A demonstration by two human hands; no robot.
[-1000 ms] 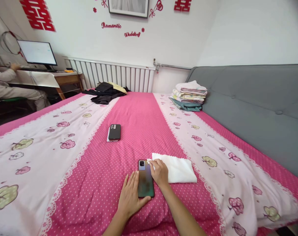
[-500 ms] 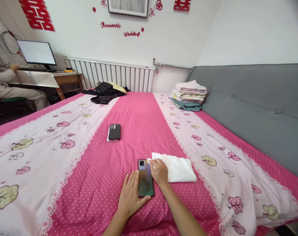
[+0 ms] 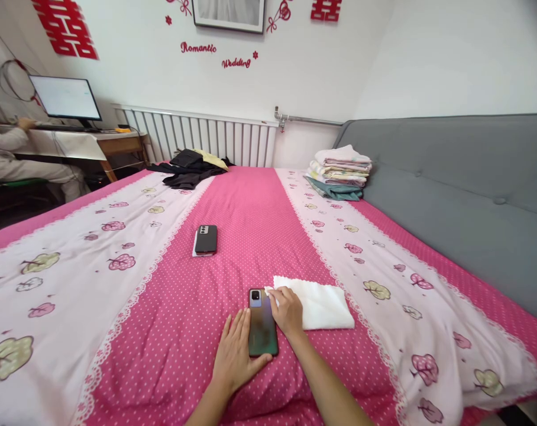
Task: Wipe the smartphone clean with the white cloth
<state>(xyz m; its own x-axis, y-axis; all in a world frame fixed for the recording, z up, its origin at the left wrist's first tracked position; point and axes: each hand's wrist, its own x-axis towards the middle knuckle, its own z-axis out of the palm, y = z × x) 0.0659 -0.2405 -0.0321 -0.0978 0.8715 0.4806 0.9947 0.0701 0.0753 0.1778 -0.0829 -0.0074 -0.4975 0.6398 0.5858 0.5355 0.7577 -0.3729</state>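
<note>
A dark green phone [image 3: 262,323] lies face down on the pink bedspread [image 3: 171,313] close to me. My left hand [image 3: 235,356] rests flat beside the phone's left edge, fingers stretched out, thumb under its near end. My right hand [image 3: 287,310] lies with curled fingers on the left corner of a folded white cloth [image 3: 322,305], touching the phone's right edge. Farther up the bed, a second dark phone [image 3: 206,239] sits on a small white item.
A stack of folded towels [image 3: 340,171] stands at the far right by the grey headboard [image 3: 463,195]. Dark clothes [image 3: 188,167] are heaped near the radiator [image 3: 206,135]. At the far left a person [image 3: 15,157] sits at a desk with a monitor [image 3: 65,98].
</note>
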